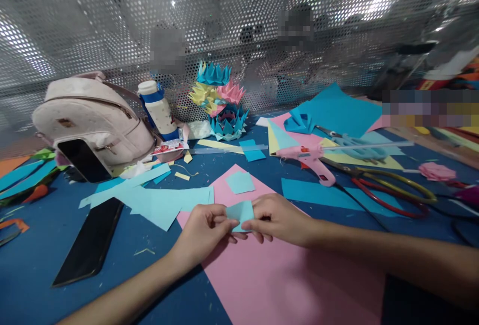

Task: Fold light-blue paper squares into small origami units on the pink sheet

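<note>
A small piece of light blue paper (241,211) is pinched between both my hands, just above a large pink sheet (284,275). My left hand (207,228) grips its left edge, thumb in front. At its right edge, my right hand (280,220) has thumb and fingers closed on the same paper. Beyond my fingers, another small light blue paper piece (240,182) rests on the pink sheet. Larger light blue scraps (164,203) lie to the left of my left hand. Whether the held paper is folded, I cannot tell.
A pink glue gun (309,158) and scissors with red and yellow handles (389,185) lie to the right. Folded paper flowers (220,98) stand at the back. On the left are a black phone (92,240), a backpack (93,115) with a phone against it, and a bottle (159,110).
</note>
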Demonstrator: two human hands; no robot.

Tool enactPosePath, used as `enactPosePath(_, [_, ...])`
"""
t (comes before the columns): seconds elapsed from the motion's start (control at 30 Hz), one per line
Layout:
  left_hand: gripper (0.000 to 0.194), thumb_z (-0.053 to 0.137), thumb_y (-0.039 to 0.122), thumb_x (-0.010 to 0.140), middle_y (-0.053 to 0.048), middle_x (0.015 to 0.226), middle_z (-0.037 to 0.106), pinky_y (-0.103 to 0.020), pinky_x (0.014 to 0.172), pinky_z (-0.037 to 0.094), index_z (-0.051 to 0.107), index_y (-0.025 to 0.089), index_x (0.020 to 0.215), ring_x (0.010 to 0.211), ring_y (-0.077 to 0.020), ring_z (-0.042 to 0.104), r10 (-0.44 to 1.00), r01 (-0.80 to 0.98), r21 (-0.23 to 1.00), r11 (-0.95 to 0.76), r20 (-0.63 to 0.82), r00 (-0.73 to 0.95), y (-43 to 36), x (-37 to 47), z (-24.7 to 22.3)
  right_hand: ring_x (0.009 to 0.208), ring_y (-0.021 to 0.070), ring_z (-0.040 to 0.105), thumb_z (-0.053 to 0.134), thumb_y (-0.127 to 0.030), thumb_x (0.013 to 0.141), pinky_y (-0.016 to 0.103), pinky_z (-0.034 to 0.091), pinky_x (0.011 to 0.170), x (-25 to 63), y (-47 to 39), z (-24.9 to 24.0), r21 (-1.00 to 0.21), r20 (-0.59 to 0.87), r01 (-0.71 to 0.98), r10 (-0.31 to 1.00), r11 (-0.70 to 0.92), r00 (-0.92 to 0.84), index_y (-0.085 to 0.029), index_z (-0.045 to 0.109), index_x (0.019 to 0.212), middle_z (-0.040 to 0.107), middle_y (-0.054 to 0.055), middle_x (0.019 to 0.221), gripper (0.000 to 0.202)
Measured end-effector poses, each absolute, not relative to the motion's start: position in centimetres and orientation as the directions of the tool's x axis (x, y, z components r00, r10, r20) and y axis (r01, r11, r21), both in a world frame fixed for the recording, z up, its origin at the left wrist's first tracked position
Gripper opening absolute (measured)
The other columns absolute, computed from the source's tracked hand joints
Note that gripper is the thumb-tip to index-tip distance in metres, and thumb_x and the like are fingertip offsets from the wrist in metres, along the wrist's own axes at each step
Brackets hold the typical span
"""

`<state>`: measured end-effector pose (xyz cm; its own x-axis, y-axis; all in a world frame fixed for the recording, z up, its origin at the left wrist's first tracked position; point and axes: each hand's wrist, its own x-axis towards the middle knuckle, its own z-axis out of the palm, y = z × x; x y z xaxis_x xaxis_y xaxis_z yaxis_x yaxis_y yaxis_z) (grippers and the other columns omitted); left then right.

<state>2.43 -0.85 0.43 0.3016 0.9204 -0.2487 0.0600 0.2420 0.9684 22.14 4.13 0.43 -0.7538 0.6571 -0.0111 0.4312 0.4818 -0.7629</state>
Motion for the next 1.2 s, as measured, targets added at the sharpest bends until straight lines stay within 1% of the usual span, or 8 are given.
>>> enactPosePath(0.13, [0.038,0.069,0.049,0.074,-0.008,0.06,0.07,-0.029,0.06,0.055,0.057,0.014,0.066,0.069,-0.0245,0.073,0.91,0.099,0.967,0.235,-0.255,0.328,-0.81,2.42,0.44,0.057,0.0115,0.059,0.065,-0.034,0.084,0.021,0.038,0.055,22.14,4.11,0.26,-0.721,-0.003,0.451,0.649,0.526,-0.761,-0.017,0.069,0.055,0.063,0.0,0.052,0.035])
enactPosePath(0.27, [0.04,0.07,0.05,0.074,-0.009,0.06,0.07,-0.029,0.06,0.054,0.053,0.015,0.062,0.067,-0.0236,0.073,0.907,0.094,0.966,0.24,-0.258,0.334,-0.81,2.42,0.6,0.055,0.0105,0.057,0.062,-0.037,0.086,0.021,0.036,0.053,22.24,4.1,0.37,-0.72,-0.008,0.451,0.644,0.527,-0.765,-0.016,0.07,0.057,0.064,0.001,0.056,0.037])
enactPosePath(0.5, [0.036,0.071,0.045,0.074,-0.009,0.062,0.072,-0.028,0.058,0.053,0.053,0.016,0.062,0.066,-0.0228,0.073,0.896,0.113,0.965,0.237,-0.262,0.359,-0.8,2.4,0.64,0.058,0.0113,0.057,0.062,-0.031,0.086,0.022,0.035,0.057,22.15,3.98,0.64,-0.676,0.025,0.425,0.596,0.601,-0.803,-0.017,0.073,0.062,0.066,0.001,0.06,0.03])
enactPosePath(0.73, [0.04,0.07,0.049,0.074,-0.01,0.061,0.071,-0.027,0.057,0.053,0.052,0.016,0.061,0.065,-0.0235,0.073,0.892,0.106,0.965,0.239,-0.261,0.369,-0.8,2.37,0.77,0.057,0.0118,0.055,0.057,-0.038,0.089,0.024,0.034,0.057,22.16,3.83,0.6,-0.629,0.028,0.444,0.59,0.638,-0.807,-0.017,0.073,0.067,0.064,0.002,0.06,0.035])
enactPosePath(0.83, [0.038,0.07,0.048,0.075,-0.011,0.064,0.072,-0.025,0.055,0.052,0.056,0.014,0.065,0.066,-0.0233,0.073,0.885,0.08,0.967,0.241,-0.253,0.39,-0.83,2.3,0.68,0.058,0.0126,0.054,0.056,-0.041,0.09,0.024,0.033,0.057,22.18,3.77,0.74,-0.592,0.012,0.478,0.6,0.649,-0.8,-0.016,0.073,0.068,0.064,0.003,0.06,0.037])
enactPosePath(0.97, [0.034,0.068,0.044,0.079,-0.014,0.074,0.075,-0.023,0.056,0.051,0.065,0.01,0.075,0.071,-0.0217,0.074,0.866,0.074,0.969,0.234,-0.242,0.437,-0.89,2.16,0.57,0.062,0.0125,0.056,0.056,-0.037,0.091,0.024,0.034,0.061,22.25,3.75,0.8,-0.613,0.043,0.419,0.558,0.67,-0.829,-0.019,0.074,0.075,0.066,0.002,0.066,0.029])
enactPosePath(1.07, [0.034,0.067,0.044,0.08,-0.014,0.081,0.076,-0.022,0.055,0.05,0.068,0.009,0.082,0.073,-0.0213,0.074,0.863,0.071,0.968,0.239,-0.245,0.442,-0.93,2.17,0.58,0.062,0.0121,0.056,0.053,-0.034,0.093,0.024,0.035,0.063,22.27,3.81,0.67,-0.635,0.055,0.407,0.564,0.656,-0.824,-0.017,0.071,0.068,0.066,0.002,0.067,0.035])
enactPosePath(1.2, [0.033,0.066,0.042,0.081,-0.014,0.081,0.076,-0.022,0.052,0.049,0.068,0.01,0.082,0.069,-0.0208,0.074,0.876,0.062,0.967,0.248,-0.251,0.411,-0.87,2.4,0.68,0.056,0.0114,0.054,0.043,-0.037,0.097,0.024,0.034,0.058,22.21,3.87,0.67,-0.66,0.014,0.455,0.615,0.598,-0.788,-0.015,0.068,0.063,0.064,0.003,0.061,0.048])
